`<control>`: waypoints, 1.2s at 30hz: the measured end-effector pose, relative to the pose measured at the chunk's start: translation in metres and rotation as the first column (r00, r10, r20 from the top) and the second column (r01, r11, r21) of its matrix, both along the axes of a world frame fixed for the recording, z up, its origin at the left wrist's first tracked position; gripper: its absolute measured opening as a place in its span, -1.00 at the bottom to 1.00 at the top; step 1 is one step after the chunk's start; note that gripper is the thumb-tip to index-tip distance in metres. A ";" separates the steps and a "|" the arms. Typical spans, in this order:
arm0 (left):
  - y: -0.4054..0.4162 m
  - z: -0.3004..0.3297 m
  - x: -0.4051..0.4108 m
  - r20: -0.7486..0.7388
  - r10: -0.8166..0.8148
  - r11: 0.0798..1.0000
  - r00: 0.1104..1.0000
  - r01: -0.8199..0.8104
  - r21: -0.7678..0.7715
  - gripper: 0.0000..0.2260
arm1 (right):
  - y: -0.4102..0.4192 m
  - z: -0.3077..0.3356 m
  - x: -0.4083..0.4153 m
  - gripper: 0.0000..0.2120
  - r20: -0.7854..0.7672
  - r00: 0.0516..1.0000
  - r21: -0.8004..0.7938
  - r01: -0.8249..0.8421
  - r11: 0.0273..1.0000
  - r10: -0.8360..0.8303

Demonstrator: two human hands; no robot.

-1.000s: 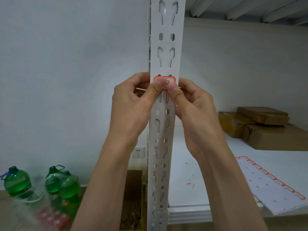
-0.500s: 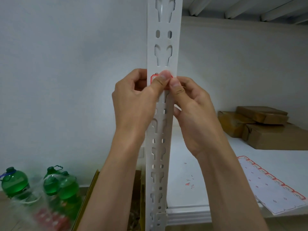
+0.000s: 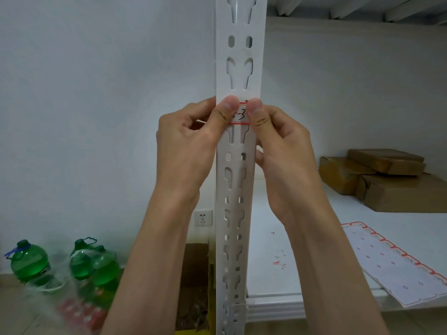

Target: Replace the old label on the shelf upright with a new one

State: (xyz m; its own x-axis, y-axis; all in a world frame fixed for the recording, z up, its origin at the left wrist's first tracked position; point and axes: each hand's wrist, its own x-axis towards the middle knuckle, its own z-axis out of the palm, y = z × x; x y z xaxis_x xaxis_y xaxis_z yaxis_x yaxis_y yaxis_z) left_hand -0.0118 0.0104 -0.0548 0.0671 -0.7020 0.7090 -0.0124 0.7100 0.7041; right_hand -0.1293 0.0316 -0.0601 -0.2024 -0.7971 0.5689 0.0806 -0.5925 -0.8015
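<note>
A white perforated shelf upright (image 3: 238, 184) runs vertically through the middle of the view. A small white label (image 3: 240, 114) with a red border and black handwriting sits on its front face. My left hand (image 3: 183, 146) pinches the label's left end against the upright, thumb on the front and fingers curled behind. My right hand (image 3: 283, 151) does the same on the label's right end. The thumbs hide both ends; only the middle strip shows. A thin white sliver shows between my left fingers.
A sheet of red-bordered labels (image 3: 391, 262) lies on the white shelf board (image 3: 278, 213) and overhangs its front edge. Brown cardboard parcels (image 3: 387, 177) are stacked at the back right. Green bottles (image 3: 29, 262) and an open carton (image 3: 193, 286) stand on the floor at left.
Both thumbs have slid apart to the label's ends, uncovering its handwritten middle. The fingers stay curled behind the upright.
</note>
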 end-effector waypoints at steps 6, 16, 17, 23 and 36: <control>0.000 -0.001 0.007 0.064 -0.061 0.998 0.996 0.059 0.032 -0.75 | -0.001 -0.001 0.000 -0.87 -0.052 0.995 -0.023 0.088 0.996 -0.089; 0.001 0.001 0.005 0.078 -0.025 0.998 0.997 0.021 0.056 -0.76 | 0.001 -0.003 0.004 -0.81 -0.074 0.987 -0.036 0.144 0.989 -0.146; 0.002 0.002 0.003 0.067 -0.019 0.998 0.998 0.015 0.061 -0.79 | 0.001 -0.003 0.004 -0.80 -0.079 0.987 -0.036 0.141 0.989 -0.143; 0.006 0.002 -0.013 0.041 0.139 0.990 0.989 -0.140 0.019 -0.73 | 0.008 -0.001 0.008 -0.66 0.000 0.999 -0.022 0.034 0.999 -0.034; 0.003 0.005 -0.002 0.056 0.023 0.998 0.998 -0.026 0.049 -0.78 | -0.001 -0.004 0.012 -0.74 -0.028 0.986 -0.034 0.166 0.986 -0.167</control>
State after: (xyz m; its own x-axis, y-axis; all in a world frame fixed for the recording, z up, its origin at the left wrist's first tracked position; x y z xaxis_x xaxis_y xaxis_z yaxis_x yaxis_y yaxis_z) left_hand -0.0136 0.0139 -0.0501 0.0465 -0.7349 0.6766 -0.0693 0.6733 0.7361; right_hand -0.1168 0.0302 -0.0643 -0.3131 -0.7354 0.6010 -0.0452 -0.6205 -0.7829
